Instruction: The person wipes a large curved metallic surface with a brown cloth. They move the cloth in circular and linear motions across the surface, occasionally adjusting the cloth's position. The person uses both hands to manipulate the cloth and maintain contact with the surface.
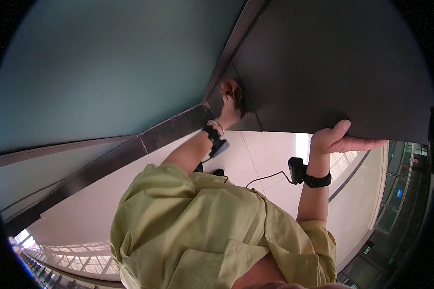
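My left hand (231,106) reaches into the corner where a dark panel (325,72) meets the frame of a frosted glass pane (112,79). It is blurred and in shadow, against the narrow strip left of a thin seam in the dark surface. A reddish-brown patch lies at its fingertips; whether that is fingers, a reflection or a held thing is unclear. My right hand (331,139) is at the panel's near edge, its thumb against the face and its fingers stretched along the edge.
A dark metal rail (177,128) runs along the glass's lower edge. Pale floor tiles (253,155) show below. Both wrists wear black straps with small devices (296,170), and a thin black cable (271,177) hangs from the right one. A glass railing (394,180) stands far right.
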Action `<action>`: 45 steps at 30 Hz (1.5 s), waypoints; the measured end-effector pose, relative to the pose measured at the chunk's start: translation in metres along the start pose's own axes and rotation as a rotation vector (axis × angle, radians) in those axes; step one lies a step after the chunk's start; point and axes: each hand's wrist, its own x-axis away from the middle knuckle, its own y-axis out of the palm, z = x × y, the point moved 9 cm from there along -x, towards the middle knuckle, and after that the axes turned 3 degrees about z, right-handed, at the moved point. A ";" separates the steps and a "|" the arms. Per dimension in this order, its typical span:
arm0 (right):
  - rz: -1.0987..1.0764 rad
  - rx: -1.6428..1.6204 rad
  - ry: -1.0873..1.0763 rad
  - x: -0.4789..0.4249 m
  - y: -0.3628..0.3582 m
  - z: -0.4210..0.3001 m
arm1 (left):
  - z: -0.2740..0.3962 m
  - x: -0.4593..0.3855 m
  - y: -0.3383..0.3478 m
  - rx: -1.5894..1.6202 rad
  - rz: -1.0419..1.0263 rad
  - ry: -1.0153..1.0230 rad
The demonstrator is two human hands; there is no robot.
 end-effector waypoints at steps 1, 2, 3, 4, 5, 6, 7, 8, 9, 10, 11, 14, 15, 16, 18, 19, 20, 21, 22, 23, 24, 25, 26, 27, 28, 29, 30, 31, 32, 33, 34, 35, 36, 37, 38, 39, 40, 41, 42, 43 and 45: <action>0.006 0.009 0.014 0.000 0.000 0.002 | 0.022 0.016 0.003 -0.169 -0.022 0.109; 0.008 0.010 0.024 -0.001 0.000 0.002 | 0.034 0.033 0.016 -0.070 -0.188 0.037; 0.008 0.013 0.033 -0.001 -0.001 0.001 | 0.047 0.052 0.029 0.019 -0.346 -0.049; -0.003 0.010 0.033 -0.002 0.001 0.001 | 0.053 0.054 0.036 0.194 -0.496 -0.131; -0.015 0.006 0.031 -0.002 0.003 0.000 | 0.060 0.062 0.041 0.354 -0.638 -0.238; -0.024 0.028 0.042 0.001 0.000 0.007 | 0.088 0.047 0.006 0.217 -0.716 -0.131; -0.023 0.034 0.044 -0.001 0.001 0.006 | 0.088 0.034 -0.015 0.254 -0.623 -0.152; -0.025 0.042 0.044 -0.002 0.001 0.005 | 0.077 0.017 -0.034 0.317 -0.438 -0.180; -0.027 0.049 0.047 -0.001 0.002 0.004 | 0.063 -0.003 -0.058 0.362 -0.243 -0.190; -0.026 0.073 0.041 0.000 -0.001 0.005 | 0.048 -0.022 -0.071 0.377 -0.167 -0.209; -0.025 0.088 0.035 0.001 -0.002 0.007 | 0.031 -0.038 -0.075 0.364 -0.197 -0.275; -0.028 0.090 0.044 -0.002 -0.004 0.010 | -0.007 -0.052 -0.061 0.272 -0.345 -0.433; -0.028 0.082 0.053 -0.002 -0.004 0.010 | -0.017 -0.050 -0.051 0.211 -0.365 -0.453; -0.026 0.097 0.050 -0.002 -0.003 0.009 | -0.032 -0.035 -0.022 0.239 -0.458 -0.563; -0.027 0.120 0.043 -0.004 -0.001 0.007 | -0.032 0.008 0.023 0.278 -0.535 -0.528; -0.027 0.108 0.038 -0.005 0.000 0.007 | -0.019 0.032 0.042 0.321 -0.572 -0.483; -0.026 0.101 0.033 -0.006 0.001 0.007 | 0.001 0.058 0.056 0.377 -0.604 -0.445; -0.025 0.092 0.032 -0.006 0.000 0.007 | 0.020 0.081 0.063 0.449 -0.631 -0.437; -0.019 0.078 0.047 -0.004 0.000 0.009 | 0.033 0.096 0.068 0.531 -0.639 -0.445; -0.011 0.077 0.065 -0.003 -0.001 0.010 | 0.041 0.103 0.069 0.620 -0.633 -0.454; -0.004 0.064 0.080 -0.003 -0.002 0.009 | 0.033 0.096 0.074 0.801 -0.584 -0.484; 0.002 0.069 0.074 -0.004 -0.002 0.006 | 0.015 0.082 0.077 0.711 -0.451 -0.411; 0.007 0.073 0.065 -0.004 -0.002 0.004 | -0.002 0.069 0.080 0.606 -0.318 -0.349; 0.016 0.081 0.062 -0.003 -0.002 0.006 | -0.015 0.043 0.069 0.417 -0.196 -0.214; 0.028 0.080 0.064 -0.003 -0.002 0.006 | -0.030 0.018 0.054 0.202 -0.051 -0.113; 0.040 0.113 0.076 0.000 -0.006 0.011 | -0.039 0.001 0.041 0.249 -0.071 -0.156; 0.052 0.149 0.088 0.002 -0.011 0.013 | -0.047 -0.018 0.025 0.295 -0.089 -0.198; 0.063 0.151 0.103 0.002 -0.015 0.013 | -0.062 -0.032 0.025 0.282 -0.149 -0.268; 0.073 0.151 0.110 0.001 -0.017 0.013 | -0.071 -0.031 0.035 0.261 -0.243 -0.335; 0.082 0.141 0.116 0.000 -0.017 0.014 | -0.079 -0.026 0.050 0.224 -0.349 -0.377; 0.084 0.156 0.113 -0.001 -0.016 0.012 | -0.087 -0.012 0.070 0.196 -0.449 -0.390; 0.086 0.167 0.110 -0.003 -0.015 0.010 | -0.087 0.008 0.091 0.169 -0.557 -0.384; 0.098 0.164 0.109 -0.002 -0.013 0.010 | -0.078 0.031 0.111 0.164 -0.629 -0.346; 0.112 0.181 0.113 -0.002 -0.014 0.011 | -0.056 0.059 0.128 0.182 -0.705 -0.293; 0.133 0.179 0.118 0.000 -0.016 0.013 | -0.035 0.083 0.132 0.245 -0.718 -0.326; 0.135 0.202 0.121 0.003 -0.018 0.014 | -0.008 0.106 0.125 0.391 -0.698 -0.411; 0.135 0.215 0.123 0.004 -0.019 0.014 | 0.013 0.123 0.116 0.570 -0.666 -0.525; 0.113 0.228 0.117 0.004 -0.017 0.013 | 0.030 0.137 0.105 0.762 -0.618 -0.665; 0.091 0.235 0.103 0.003 -0.016 0.012 | 0.047 0.142 0.093 0.972 -0.591 -0.806; 0.072 0.242 0.092 0.003 -0.018 0.011 | 0.062 0.139 0.076 1.137 -0.588 -0.911; 0.056 0.183 0.089 0.006 -0.019 0.015 | 0.096 0.108 0.022 1.321 -0.705 -1.027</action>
